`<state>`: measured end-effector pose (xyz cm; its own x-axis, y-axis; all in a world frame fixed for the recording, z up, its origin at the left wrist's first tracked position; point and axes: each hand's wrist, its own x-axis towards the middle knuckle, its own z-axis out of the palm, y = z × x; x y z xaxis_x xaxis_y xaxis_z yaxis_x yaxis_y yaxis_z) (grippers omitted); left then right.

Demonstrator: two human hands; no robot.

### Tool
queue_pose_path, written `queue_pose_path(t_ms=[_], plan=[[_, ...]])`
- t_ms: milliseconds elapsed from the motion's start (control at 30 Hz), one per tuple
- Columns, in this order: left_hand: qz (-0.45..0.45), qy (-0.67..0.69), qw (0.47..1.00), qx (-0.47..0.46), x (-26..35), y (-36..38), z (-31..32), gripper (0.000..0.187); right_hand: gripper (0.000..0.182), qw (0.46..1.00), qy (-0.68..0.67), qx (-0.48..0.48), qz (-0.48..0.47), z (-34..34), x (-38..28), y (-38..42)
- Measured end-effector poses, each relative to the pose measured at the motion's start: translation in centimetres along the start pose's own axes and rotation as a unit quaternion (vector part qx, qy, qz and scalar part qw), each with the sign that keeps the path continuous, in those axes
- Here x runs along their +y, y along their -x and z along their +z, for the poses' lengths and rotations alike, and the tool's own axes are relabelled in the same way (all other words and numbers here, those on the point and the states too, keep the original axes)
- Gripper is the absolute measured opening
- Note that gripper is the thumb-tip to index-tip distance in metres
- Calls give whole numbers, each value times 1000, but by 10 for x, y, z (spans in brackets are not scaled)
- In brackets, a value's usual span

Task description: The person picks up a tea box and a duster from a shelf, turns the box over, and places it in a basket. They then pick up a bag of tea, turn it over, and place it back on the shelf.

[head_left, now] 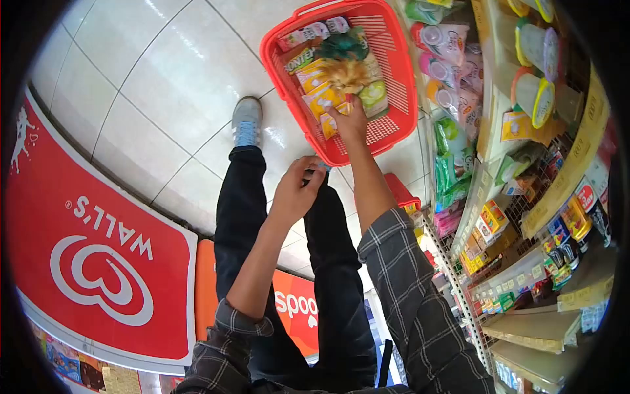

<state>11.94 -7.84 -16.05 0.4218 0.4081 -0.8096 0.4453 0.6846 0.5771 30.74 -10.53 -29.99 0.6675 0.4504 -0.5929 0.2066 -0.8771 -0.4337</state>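
Note:
My right hand (pixel 350 125) reaches into a red plastic shopping basket (pixel 403 111), its fingers closed on a small feather duster (pixel 344 73) with tan and teal tufts. The duster lies across the goods; most of its handle is hidden by the hand. Beneath and beside it are yellow packets (pixel 310 79), a green-and-white pack (pixel 374 97) and a pink-and-white pack (pixel 305 34). Just outside the basket's near left corner, my left hand (pixel 295 190) hangs above my knee. Its fingers are loosely curled, and I see nothing in them.
Shelves of packaged goods (pixel 453 85) line the right side, close to the basket. A second red basket (pixel 399 192) stands partly behind my right arm. On the left is a red Wall's freezer (pixel 111 243). Pale floor tiles (pixel 164 85) lie ahead, with my shoe (pixel 247 123) on them.

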Motion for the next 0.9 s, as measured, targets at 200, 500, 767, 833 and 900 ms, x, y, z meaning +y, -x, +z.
queue_pose_path(t_ms=[200,500,767,833,900], plan=[[-5,2,1000,8,4,-5,0,29,74,997,-25,-36,62,-8,4,16],[3,-14,1000,-25,0,-8,16,29,68,995,74,-40,46,-17,48,1],[23,-84,996,1,-2,-14,35,27,57,999,38,3,-27,-39,26,35],[70,-144,986,45,3,-16,34,27,54,992,-70,-76,70,-57,13,52],[125,-157,977,71,4,-18,34,36,49,995,-75,-48,-40,-67,26,69]])
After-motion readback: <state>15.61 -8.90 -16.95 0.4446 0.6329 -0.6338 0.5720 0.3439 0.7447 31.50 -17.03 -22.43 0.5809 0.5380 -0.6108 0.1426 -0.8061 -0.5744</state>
